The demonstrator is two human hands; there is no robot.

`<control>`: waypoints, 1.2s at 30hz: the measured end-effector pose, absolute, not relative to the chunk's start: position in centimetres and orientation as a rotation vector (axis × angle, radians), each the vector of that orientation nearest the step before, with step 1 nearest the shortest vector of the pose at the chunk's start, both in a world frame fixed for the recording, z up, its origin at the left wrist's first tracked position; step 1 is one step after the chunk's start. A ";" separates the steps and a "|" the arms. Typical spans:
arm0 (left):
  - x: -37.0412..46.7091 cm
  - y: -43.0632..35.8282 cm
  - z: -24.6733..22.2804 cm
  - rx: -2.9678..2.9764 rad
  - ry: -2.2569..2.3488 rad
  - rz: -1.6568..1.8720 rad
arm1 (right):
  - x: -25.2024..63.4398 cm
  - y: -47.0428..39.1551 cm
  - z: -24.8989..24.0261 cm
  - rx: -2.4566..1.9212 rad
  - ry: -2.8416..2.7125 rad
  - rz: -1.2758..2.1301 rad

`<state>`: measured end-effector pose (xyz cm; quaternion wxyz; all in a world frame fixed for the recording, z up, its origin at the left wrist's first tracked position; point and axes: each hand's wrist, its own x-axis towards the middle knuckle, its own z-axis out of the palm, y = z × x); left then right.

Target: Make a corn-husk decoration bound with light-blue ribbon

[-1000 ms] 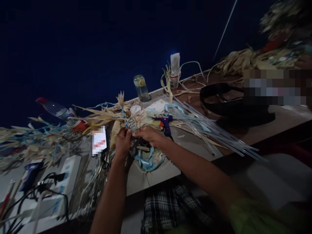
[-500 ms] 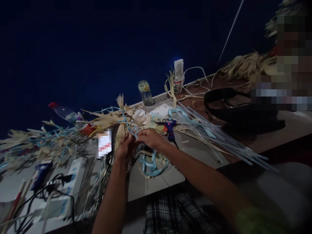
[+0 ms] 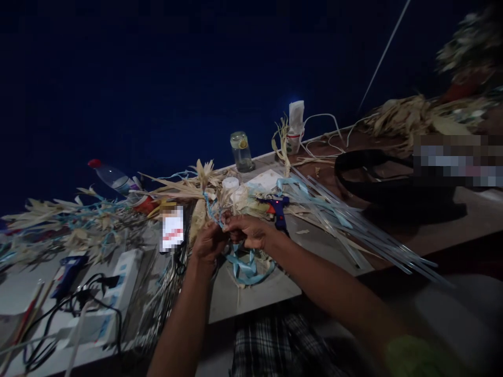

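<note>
Both hands meet over the table at the middle of the view. My left hand [image 3: 210,241] is closed on the lower end of a flower stem [image 3: 211,206] wrapped in light blue ribbon, with a pale dried-husk bloom at its tip. Against it, my right hand [image 3: 247,230] is pinched with fingers bent; it grips the blue ribbon at the stem's base. Loose loops of blue ribbon [image 3: 247,270] lie on the table just below the hands. A blue glue gun [image 3: 279,209] with a small red light rests right of my right hand.
Clear plastic sticks [image 3: 353,225] fan out to the right, near a black strap-like item [image 3: 393,183]. A jar [image 3: 241,152] and a paper cup [image 3: 294,141] stand behind. Left are ribbon-wrapped husk stems [image 3: 74,220], a bottle [image 3: 112,175], a second glue gun [image 3: 68,275] and a power strip [image 3: 121,283] with cables.
The view has shifted slightly, so the scene sits a little further right. The stem's bloom has turned and looks wider. My right fingers have curled in closer to my left hand.
</note>
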<state>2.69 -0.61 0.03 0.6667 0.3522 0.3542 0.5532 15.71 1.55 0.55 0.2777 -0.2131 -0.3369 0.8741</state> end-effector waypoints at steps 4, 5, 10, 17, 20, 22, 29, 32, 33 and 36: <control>2.9 -1.1 0.2 0.775 0.777 1.232 | 15.8 1.4 0.9 -0.600 -0.890 2.318; 3.0 -1.2 0.3 0.774 0.782 1.224 | 15.9 1.3 1.1 -0.610 -0.888 2.316; 3.4 -1.2 0.7 0.761 0.769 1.244 | 15.8 1.4 1.3 -0.676 -0.931 2.261; 3.6 -0.3 0.6 0.795 1.042 1.290 | 15.8 2.4 -0.3 -0.910 -1.106 1.854; 3.4 -0.3 0.4 0.841 1.179 1.310 | 16.0 2.2 -0.1 -0.956 -1.144 1.832; 3.2 -0.2 0.2 0.878 1.223 1.320 | 16.0 2.1 0.3 -0.944 -1.115 1.863; 2.7 -0.1 -0.3 1.077 1.364 1.262 | 15.6 2.3 -0.2 -0.984 -1.003 1.839; 2.2 -0.2 -0.4 1.142 1.421 1.174 | 15.9 2.4 -0.3 -1.058 -1.223 1.635; 2.1 -0.1 -0.4 1.162 1.434 1.143 | 16.1 2.3 -0.1 -1.090 -1.316 1.552; 1.8 -0.1 -0.4 1.177 1.420 1.082 | 16.7 2.3 0.5 -1.198 -1.565 1.320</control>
